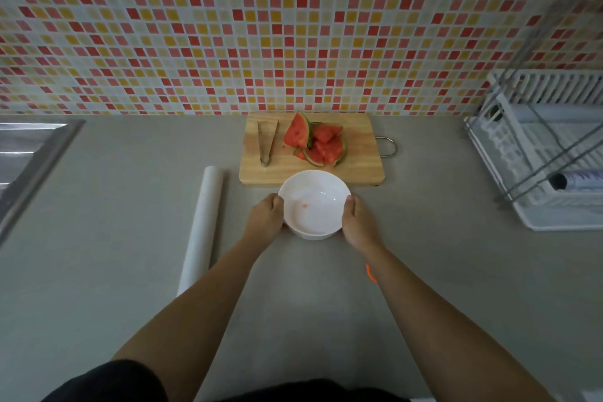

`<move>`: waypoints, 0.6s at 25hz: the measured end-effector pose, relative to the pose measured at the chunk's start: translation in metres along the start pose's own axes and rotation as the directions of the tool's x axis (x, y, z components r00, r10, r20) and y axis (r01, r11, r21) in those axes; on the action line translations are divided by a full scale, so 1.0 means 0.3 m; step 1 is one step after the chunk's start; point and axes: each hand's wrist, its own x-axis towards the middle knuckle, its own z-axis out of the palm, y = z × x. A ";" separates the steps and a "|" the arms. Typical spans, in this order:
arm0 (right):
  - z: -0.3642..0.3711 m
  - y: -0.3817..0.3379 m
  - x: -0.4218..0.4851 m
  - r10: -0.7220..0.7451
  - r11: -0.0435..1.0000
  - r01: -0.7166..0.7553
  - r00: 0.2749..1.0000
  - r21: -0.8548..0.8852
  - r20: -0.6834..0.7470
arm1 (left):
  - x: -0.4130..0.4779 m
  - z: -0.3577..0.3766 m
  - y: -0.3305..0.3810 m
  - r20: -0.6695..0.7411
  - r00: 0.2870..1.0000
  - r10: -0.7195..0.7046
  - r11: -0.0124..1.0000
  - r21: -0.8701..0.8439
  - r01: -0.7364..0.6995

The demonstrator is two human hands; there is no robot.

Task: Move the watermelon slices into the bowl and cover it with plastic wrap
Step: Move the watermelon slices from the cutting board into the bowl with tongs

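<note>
1. White bowl (321,197) sat on the grey surface (130,238), just in front of the wooden cutting board (359,161). It was upright, with only a small pink smear inside.
2. Left hand (266,215) gripped the bowl's left side, fingers curled round the wall and thumb at the rim.
3. Right hand (357,222) gripped the right side the same way. An orange band (370,274) showed at that wrist.
4. Watermelon slices (318,140) lay in a loose pile on the right half of the board, red flesh and green rind overlapping. None were in the bowl.
5. Metal tongs (267,143) lay on the left part of the board, tips toward the person, apart from the slices.
6. Plastic wrap roll (202,228) lay on the surface left of the bowl and board, running near to far and not touching the left arm.
7. Steel sink (29,153) was at the far left edge.
8. White dish rack (554,206) stood at the right, with another roll (577,180) lying in it.
9. Mosaic tile wall (293,26) of red, orange and white rose behind the board.
</note>
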 end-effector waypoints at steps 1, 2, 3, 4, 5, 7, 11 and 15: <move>0.003 -0.004 0.013 0.010 1.000 -0.010 1.000 -0.009 -0.009 | 0.013 0.003 0.002 -0.004 1.000 0.003 1.000 -0.003 -0.003; 0.008 -0.006 0.022 0.015 1.000 -0.016 1.000 -0.018 -0.025 | 0.021 0.006 0.003 -0.002 1.000 0.001 1.000 -0.011 -0.001; 0.013 -0.006 0.027 0.015 1.000 -0.016 0.999 -0.023 -0.046 | 0.024 0.009 0.001 0.003 1.000 -0.003 1.000 -0.023 0.003; 0.017 -0.004 0.027 0.011 1.000 -0.013 0.998 -0.022 -0.066 | 0.024 0.011 0.002 0.006 1.000 -0.010 0.999 -0.036 0.010; 0.022 0.001 0.029 0.012 1.000 -0.014 0.997 -0.024 -0.079 | 0.026 0.010 0.004 -0.007 1.000 -0.017 0.998 -0.054 0.017; 0.031 0.008 0.035 0.012 0.999 -0.016 0.995 -0.045 -0.095 | 0.056 -0.015 0.030 -0.128 0.992 0.017 0.999 -0.043 -0.023; 0.042 0.018 0.047 0.000 0.998 -0.009 0.991 -0.069 -0.131 | 0.266 -0.077 0.114 -0.260 0.953 0.156 0.944 0.324 -0.066; 0.048 0.037 0.050 -0.053 0.996 0.040 0.986 -0.083 -0.157 | 0.433 -0.070 0.136 -0.187 0.979 -0.079 0.742 0.645 0.183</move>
